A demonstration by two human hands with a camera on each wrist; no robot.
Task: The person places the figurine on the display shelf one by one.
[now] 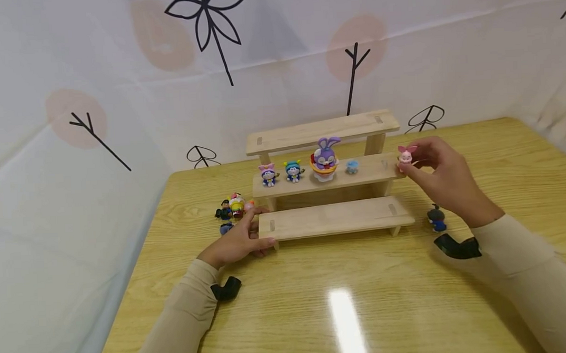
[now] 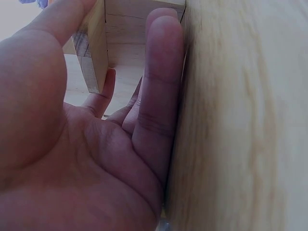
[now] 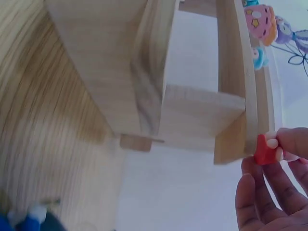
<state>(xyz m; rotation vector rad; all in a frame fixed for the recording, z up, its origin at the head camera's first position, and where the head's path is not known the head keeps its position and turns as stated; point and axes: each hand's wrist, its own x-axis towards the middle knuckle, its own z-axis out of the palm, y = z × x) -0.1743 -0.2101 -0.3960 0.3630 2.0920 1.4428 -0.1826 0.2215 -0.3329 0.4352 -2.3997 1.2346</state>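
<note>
My right hand pinches a small pink pig figurine between thumb and fingers, at the right end of the middle tier. Its red body shows at the board's edge in the right wrist view. On the left, my left hand grips the end of the lowest tier of a three-tier wooden display shelf, thumb at the front and fingers behind. Along the middle tier stand two blue-and-white figurines, a purple rabbit figurine in a bowl-like base, and a small light-blue figurine.
Several figurines cluster on the wooden table left of the shelf, partly behind my left hand. A dark figurine in blue stands on the right, below my right wrist. A patterned white cloth hangs behind the table.
</note>
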